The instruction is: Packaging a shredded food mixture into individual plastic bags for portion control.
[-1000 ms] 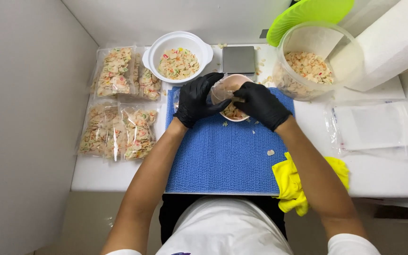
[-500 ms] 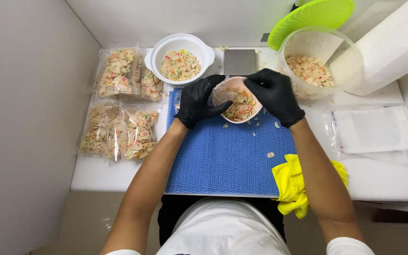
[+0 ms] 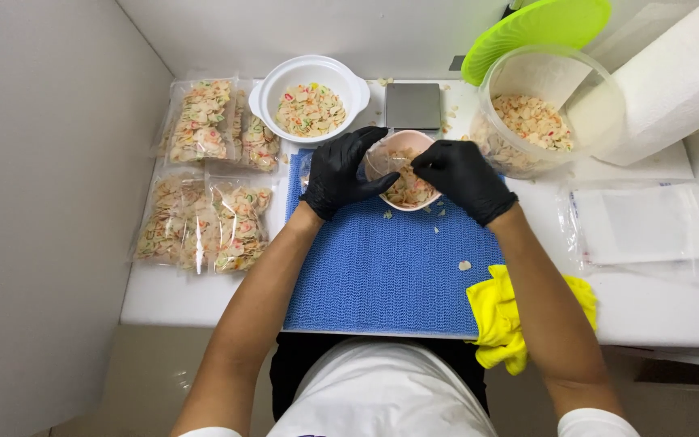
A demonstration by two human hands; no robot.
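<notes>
A small pink bowl of pale flakes [image 3: 408,188] sits between both black-gloved hands. The left hand [image 3: 344,171] cups its rim; the right hand [image 3: 462,176] pinches the clear plastic bag [image 3: 379,162] over it.

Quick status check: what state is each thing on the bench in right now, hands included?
left hand: gloved, gripping the clear bag.
right hand: gloved, fingers pinching the bag's rim.
clear bag: open, over the pink bowl.
pink bowl: part-filled with flakes.
white bowl: holds flakes, uncovered.
clear tub: open, part-filled.
green lid: off, behind the tub.
filled bags: packed, lying flat.
</notes>
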